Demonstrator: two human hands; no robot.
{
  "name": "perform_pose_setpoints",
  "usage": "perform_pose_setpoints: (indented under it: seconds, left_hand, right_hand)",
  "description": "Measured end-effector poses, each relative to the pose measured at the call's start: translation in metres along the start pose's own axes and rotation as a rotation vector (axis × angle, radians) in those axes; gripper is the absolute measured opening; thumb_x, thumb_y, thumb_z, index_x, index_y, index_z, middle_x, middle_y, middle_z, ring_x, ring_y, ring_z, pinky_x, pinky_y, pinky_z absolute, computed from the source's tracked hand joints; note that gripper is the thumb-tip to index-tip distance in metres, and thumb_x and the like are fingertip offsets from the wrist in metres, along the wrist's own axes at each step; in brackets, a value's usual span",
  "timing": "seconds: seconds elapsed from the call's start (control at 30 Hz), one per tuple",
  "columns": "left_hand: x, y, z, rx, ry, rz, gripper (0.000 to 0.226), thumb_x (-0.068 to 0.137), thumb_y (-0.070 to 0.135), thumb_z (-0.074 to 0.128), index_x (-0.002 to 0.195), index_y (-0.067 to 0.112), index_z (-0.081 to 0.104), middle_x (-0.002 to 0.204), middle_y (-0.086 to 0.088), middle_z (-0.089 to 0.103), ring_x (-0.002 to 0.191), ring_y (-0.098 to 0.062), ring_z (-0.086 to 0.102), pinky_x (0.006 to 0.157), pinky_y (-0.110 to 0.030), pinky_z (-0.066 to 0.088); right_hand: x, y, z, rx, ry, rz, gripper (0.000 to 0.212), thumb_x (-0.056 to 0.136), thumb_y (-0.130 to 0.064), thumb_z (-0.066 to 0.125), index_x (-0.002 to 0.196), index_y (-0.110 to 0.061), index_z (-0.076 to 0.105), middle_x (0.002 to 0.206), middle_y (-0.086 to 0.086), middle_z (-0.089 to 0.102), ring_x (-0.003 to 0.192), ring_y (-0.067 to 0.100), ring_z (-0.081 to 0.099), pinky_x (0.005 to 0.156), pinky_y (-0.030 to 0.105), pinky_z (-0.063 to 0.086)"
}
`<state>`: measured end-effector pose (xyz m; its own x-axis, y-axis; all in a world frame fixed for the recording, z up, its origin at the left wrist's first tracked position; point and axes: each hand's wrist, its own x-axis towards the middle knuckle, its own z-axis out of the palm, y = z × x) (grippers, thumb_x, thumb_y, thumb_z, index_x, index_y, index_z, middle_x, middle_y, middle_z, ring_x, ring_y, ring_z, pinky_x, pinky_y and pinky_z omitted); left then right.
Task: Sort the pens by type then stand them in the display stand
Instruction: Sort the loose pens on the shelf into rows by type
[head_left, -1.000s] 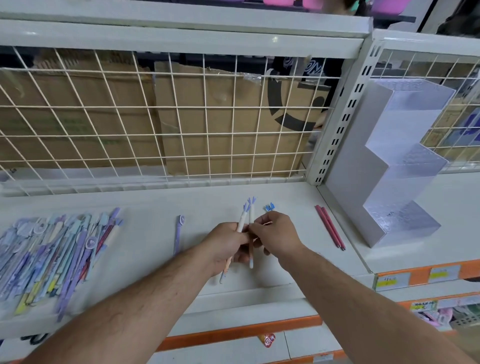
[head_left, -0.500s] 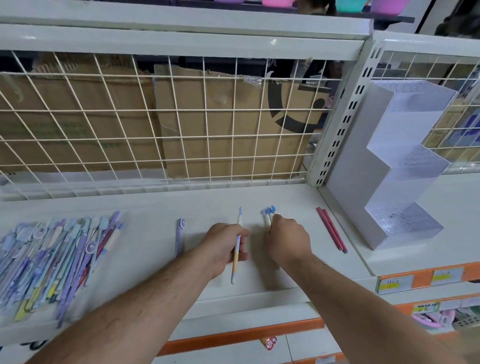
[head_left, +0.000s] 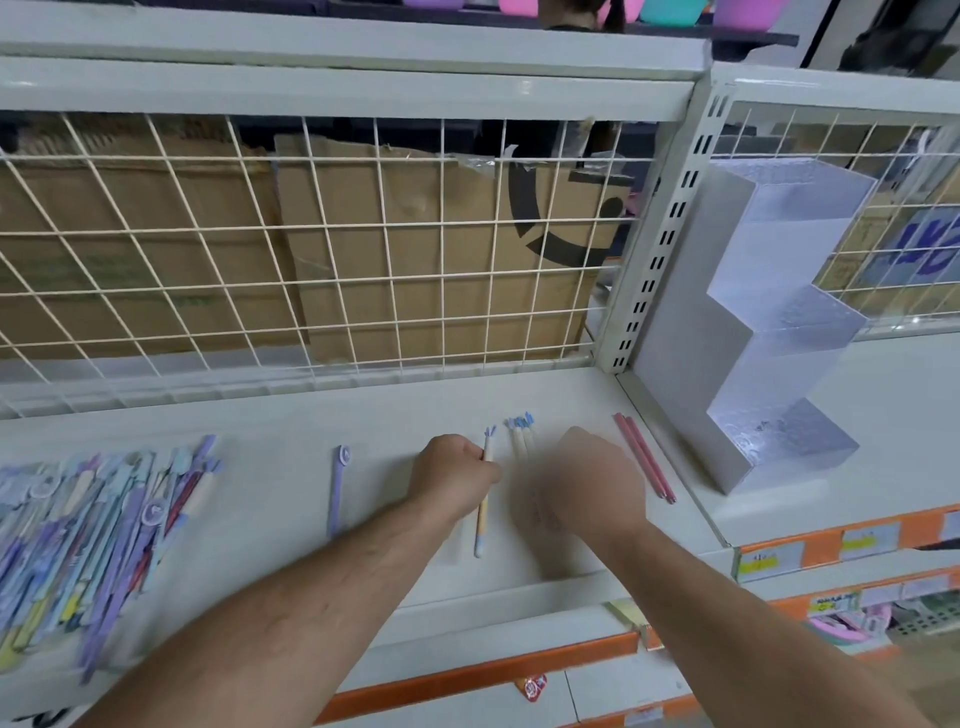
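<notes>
Pen (head_left: 482, 525) gripped in left hand (head_left: 457, 470) | right hand (head_left: 587, 483) blurred, knuckles up

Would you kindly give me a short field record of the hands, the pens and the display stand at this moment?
left hand: grips one cream pen
right hand: blurred, at cream pen group; grip unclear
pink pens: two, side by side on shelf, right of right hand
purple pen: alone, left of left hand
mixed pile: shelf's far left
display stand: at right, no pens visible in it
</notes>
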<state>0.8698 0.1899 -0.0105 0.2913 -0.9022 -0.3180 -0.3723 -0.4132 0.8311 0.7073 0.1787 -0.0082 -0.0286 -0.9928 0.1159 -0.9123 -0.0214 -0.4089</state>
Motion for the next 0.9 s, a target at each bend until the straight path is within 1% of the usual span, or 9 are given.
perform_pose_setpoints:
  seconds: [0.1, 0.2, 0.27, 0.33, 0.43, 0.6, 0.63, 0.8, 0.9]
  left_hand:
    - [0.007, 0.006, 0.011, 0.132, 0.037, 0.057, 0.014, 0.066, 0.015, 0.068, 0.058, 0.015, 0.056, 0.050, 0.008, 0.053, 0.048, -0.011, 0.050, 0.043, -0.016, 0.032]
    - [0.012, 0.012, 0.021, 0.240, 0.041, 0.072, 0.017, 0.069, 0.016, 0.068, 0.061, 0.014, 0.052, 0.053, 0.005, 0.050, 0.046, -0.012, 0.048, 0.040, -0.016, 0.029]
    - [0.014, 0.015, 0.026, 0.288, 0.052, 0.078, 0.020, 0.072, 0.019, 0.069, 0.063, 0.013, 0.053, 0.056, 0.004, 0.051, 0.048, -0.010, 0.049, 0.037, -0.018, 0.026]
    - [0.015, 0.016, 0.029, 0.325, 0.061, 0.092, 0.026, 0.074, 0.016, 0.069, 0.059, 0.016, 0.048, 0.054, 0.005, 0.048, 0.049, -0.009, 0.046, 0.035, -0.020, 0.024]
    - [0.016, 0.016, 0.033, 0.396, 0.082, 0.117, 0.029, 0.076, 0.010, 0.065, 0.057, 0.016, 0.044, 0.054, 0.004, 0.044, 0.049, -0.009, 0.043, 0.034, -0.018, 0.020]
    - [0.019, 0.021, 0.040, 0.446, 0.090, 0.131, 0.024, 0.078, 0.002, 0.058, 0.060, 0.015, 0.047, 0.059, 0.004, 0.047, 0.052, -0.007, 0.043, 0.032, -0.015, 0.023]
    - [0.019, 0.022, 0.041, 0.446, 0.094, 0.133, 0.025, 0.077, 0.001, 0.057, 0.060, 0.015, 0.046, 0.059, 0.004, 0.046, 0.052, -0.007, 0.042, 0.032, -0.015, 0.024]
    - [0.016, 0.024, 0.044, 0.429, 0.117, 0.133, 0.034, 0.080, -0.002, 0.057, 0.056, 0.016, 0.042, 0.058, 0.004, 0.043, 0.052, -0.007, 0.040, 0.037, -0.012, 0.032]
    - [0.013, 0.024, 0.044, 0.387, 0.141, 0.117, 0.034, 0.083, 0.002, 0.058, 0.057, 0.017, 0.044, 0.059, 0.004, 0.046, 0.053, -0.007, 0.042, 0.036, -0.013, 0.031]
  right_hand:
    - [0.000, 0.008, -0.005, -0.007, 0.028, -0.003, 0.014, 0.095, -0.028, 0.052, 0.089, -0.019, 0.061, 0.083, -0.003, 0.064, 0.071, 0.018, 0.061, 0.059, 0.029, 0.050]
    - [0.001, 0.015, -0.011, -0.002, 0.055, -0.017, 0.015, 0.095, -0.027, 0.052, 0.089, -0.018, 0.062, 0.084, -0.004, 0.065, 0.070, 0.017, 0.061, 0.056, 0.027, 0.048]
    - [0.002, 0.018, -0.014, 0.017, 0.052, -0.031, 0.016, 0.095, -0.025, 0.051, 0.090, -0.017, 0.064, 0.085, -0.004, 0.066, 0.074, 0.019, 0.062, 0.060, 0.030, 0.052]
    - [0.004, 0.022, -0.016, 0.037, 0.048, -0.039, 0.016, 0.095, -0.023, 0.050, 0.090, -0.016, 0.064, 0.086, -0.003, 0.067, 0.077, 0.020, 0.060, 0.065, 0.033, 0.055]
    - [0.008, 0.027, -0.017, 0.026, 0.056, -0.048, 0.016, 0.094, -0.024, 0.051, 0.090, -0.018, 0.065, 0.085, -0.004, 0.067, 0.072, 0.018, 0.061, 0.061, 0.030, 0.053]
    - [0.009, 0.034, -0.014, 0.038, 0.046, -0.119, 0.016, 0.093, -0.024, 0.054, 0.096, -0.017, 0.068, 0.096, -0.002, 0.069, 0.109, 0.025, 0.065, 0.074, 0.033, 0.057]
    - [0.009, 0.035, -0.014, 0.036, 0.048, -0.135, 0.016, 0.093, -0.024, 0.054, 0.097, -0.017, 0.068, 0.095, -0.001, 0.069, 0.111, 0.026, 0.065, 0.075, 0.034, 0.057]
    - [0.010, 0.041, -0.013, 0.026, 0.063, -0.188, 0.017, 0.092, -0.027, 0.055, 0.098, -0.019, 0.069, 0.089, -0.005, 0.067, 0.081, 0.018, 0.065, 0.064, 0.029, 0.053]
    - [0.010, 0.041, -0.011, 0.009, 0.049, -0.216, 0.018, 0.092, -0.028, 0.057, 0.102, -0.020, 0.069, 0.090, -0.005, 0.067, 0.073, 0.017, 0.062, 0.060, 0.028, 0.051]
